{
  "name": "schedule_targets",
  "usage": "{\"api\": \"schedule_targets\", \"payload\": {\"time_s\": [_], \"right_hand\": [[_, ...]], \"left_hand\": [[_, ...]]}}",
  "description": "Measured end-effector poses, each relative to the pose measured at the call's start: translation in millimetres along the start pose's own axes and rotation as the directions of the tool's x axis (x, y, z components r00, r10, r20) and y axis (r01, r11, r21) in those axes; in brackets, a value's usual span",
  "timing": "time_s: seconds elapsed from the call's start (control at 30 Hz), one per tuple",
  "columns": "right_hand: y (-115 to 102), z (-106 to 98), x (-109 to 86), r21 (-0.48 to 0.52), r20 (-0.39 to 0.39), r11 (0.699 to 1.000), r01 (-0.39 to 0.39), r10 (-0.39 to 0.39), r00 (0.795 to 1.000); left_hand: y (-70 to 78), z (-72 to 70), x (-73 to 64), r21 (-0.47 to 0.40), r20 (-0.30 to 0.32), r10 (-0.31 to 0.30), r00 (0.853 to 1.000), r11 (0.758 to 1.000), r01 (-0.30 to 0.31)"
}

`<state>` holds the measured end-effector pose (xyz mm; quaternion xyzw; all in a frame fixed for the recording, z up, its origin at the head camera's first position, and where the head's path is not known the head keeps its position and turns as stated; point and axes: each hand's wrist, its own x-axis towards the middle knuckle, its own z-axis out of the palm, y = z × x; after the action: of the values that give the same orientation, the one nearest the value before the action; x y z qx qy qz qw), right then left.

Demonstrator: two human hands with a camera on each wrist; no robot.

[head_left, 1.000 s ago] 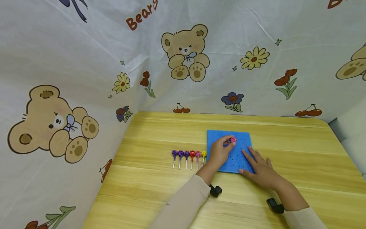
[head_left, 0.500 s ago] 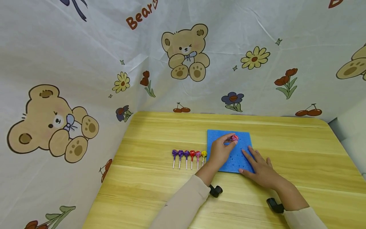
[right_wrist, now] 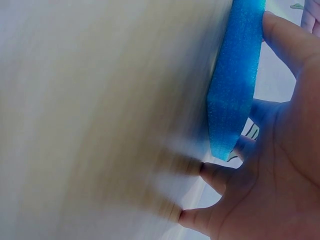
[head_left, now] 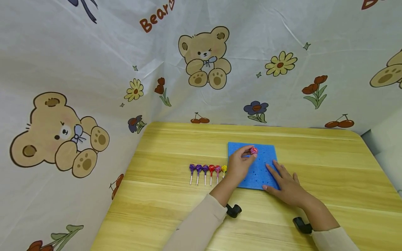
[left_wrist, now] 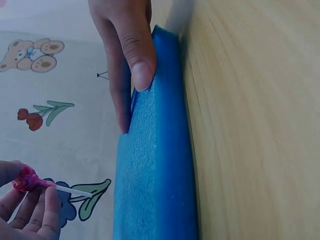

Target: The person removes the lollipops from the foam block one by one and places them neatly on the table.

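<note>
My left hand [head_left: 239, 165] pinches a pink-and-red wrapped lollipop [head_left: 254, 150] by its candy head, over the back part of a blue foam block [head_left: 260, 172]. In the left wrist view the white stick [left_wrist: 73, 190] points down toward the block, its tip apart from the surface. Small dark holes dot the block's top. My right hand [head_left: 290, 190] lies spread at the block's right edge. Its thumb and some fingers touch the foam, and in the right wrist view other fingertips [right_wrist: 192, 218] rest on the table.
Left of the block lies a row of lollipops: several purple [head_left: 199, 168], one red [head_left: 211, 168], one pink [head_left: 218, 169] and one yellow [head_left: 224, 168], partly behind the left hand. The wooden table [head_left: 163, 209] meets a bear-printed cloth [head_left: 176, 101] behind and at the left.
My left hand, with the lollipop, shifts slightly right at first and then back left over the block. The right hand and the block stay put.
</note>
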<state>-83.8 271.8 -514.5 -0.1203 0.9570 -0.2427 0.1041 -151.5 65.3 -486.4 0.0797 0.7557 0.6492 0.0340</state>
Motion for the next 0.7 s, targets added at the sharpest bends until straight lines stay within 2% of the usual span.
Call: {"api": "schedule_targets", "payload": {"time_s": [0.3, 0.5, 0.7], "right_hand": [[-1, -1, -0.6, 0.005, -0.001, 1.0, 0.006, -0.006, 1.0], [-1, -1, -0.8, 0.003, 0.001, 1.0, 0.002, -0.002, 1.0], [-1, 0, -0.8, 0.008, -0.002, 1.0, 0.015, -0.015, 1.0]], "left_hand": [[2.5, -16.3, -6.1, 0.012, -0.042, -0.018, 0.999, 1.0, 0.018], [4.4, -25.5, -7.5, -0.022, -0.09, 0.028, 0.996, 0.999, -0.03], [2.2, -38.7, -11.6, -0.01, -0.13, 0.038, 0.991, 0.999, -0.04]]}}
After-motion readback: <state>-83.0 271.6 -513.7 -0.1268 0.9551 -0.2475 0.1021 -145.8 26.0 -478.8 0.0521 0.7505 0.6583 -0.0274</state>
